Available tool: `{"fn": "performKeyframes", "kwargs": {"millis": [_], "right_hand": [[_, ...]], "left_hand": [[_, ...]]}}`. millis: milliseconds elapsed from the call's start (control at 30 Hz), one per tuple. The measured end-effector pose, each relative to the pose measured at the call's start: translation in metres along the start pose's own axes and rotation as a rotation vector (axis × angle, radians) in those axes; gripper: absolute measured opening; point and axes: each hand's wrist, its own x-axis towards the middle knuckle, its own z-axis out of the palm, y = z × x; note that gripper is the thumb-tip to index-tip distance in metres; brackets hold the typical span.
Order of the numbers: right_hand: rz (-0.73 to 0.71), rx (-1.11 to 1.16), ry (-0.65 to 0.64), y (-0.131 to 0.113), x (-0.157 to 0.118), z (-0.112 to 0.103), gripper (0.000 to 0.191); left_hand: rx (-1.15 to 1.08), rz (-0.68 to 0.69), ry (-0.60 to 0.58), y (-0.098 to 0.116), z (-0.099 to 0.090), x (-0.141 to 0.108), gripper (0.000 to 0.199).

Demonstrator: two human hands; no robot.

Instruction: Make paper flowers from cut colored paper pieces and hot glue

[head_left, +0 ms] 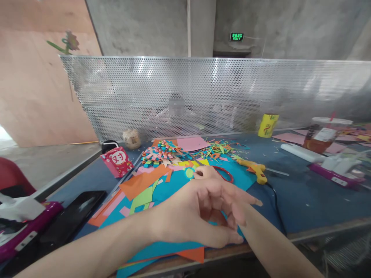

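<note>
Nearest to me is my left hand (205,214), its fingers loosely bent and the thumb apart, with nothing seen in them. It hides part of my right hand (208,173), which reaches across behind it with curled fingers. A small paper flower (189,172) with a yellow middle and fringed rim sits at the right fingertips, seemingly pinched there. Under both hands lie blue paper sheets (174,193) with orange (145,181) and green paper pieces (143,199) on top. Red-handled scissors (227,174) rest just beyond the right hand, their blades hidden.
A yellow glue gun (255,170) trails a black cord on the right. Fringed paper flowers (162,152) and paper scraps (220,148) lie behind. A red packet (117,162), a phone (77,212) and power strips stand around. A drink cup (321,135) is far right, before a perforated screen (130,92).
</note>
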Motion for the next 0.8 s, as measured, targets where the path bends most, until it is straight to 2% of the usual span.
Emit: {"fn": "performKeyframes", "kwargs": {"millis": [67,200,300,467,533,633,800], "right_hand": [[0.004,-0.034,-0.067,0.000,0.002,0.000,0.031],[-0.020,-0.080,-0.102,-0.005,0.003,-0.005,0.015],[-0.054,-0.094,-0.083,-0.010,0.002,-0.008,0.024],[-0.052,-0.130,-0.107,-0.010,0.003,-0.006,0.021],[-0.039,-0.143,-0.141,-0.008,0.004,-0.005,0.018],[-0.023,-0.157,-0.184,-0.004,0.006,-0.003,0.032],[-0.018,-0.168,-0.210,-0.001,0.007,-0.002,0.030]], "left_hand": [[0.006,0.003,-0.011,-0.001,-0.001,-0.001,0.050],[0.003,-0.007,-0.008,-0.003,-0.005,-0.002,0.049],[-0.024,-0.018,0.003,-0.005,-0.006,-0.003,0.047],[-0.118,-0.072,0.007,-0.007,-0.006,-0.006,0.042],[-0.090,-0.093,0.016,-0.008,-0.006,-0.007,0.042],[-0.029,-0.062,0.054,-0.010,-0.006,-0.007,0.046],[-0.010,-0.056,0.066,-0.011,-0.005,-0.008,0.043]]}}
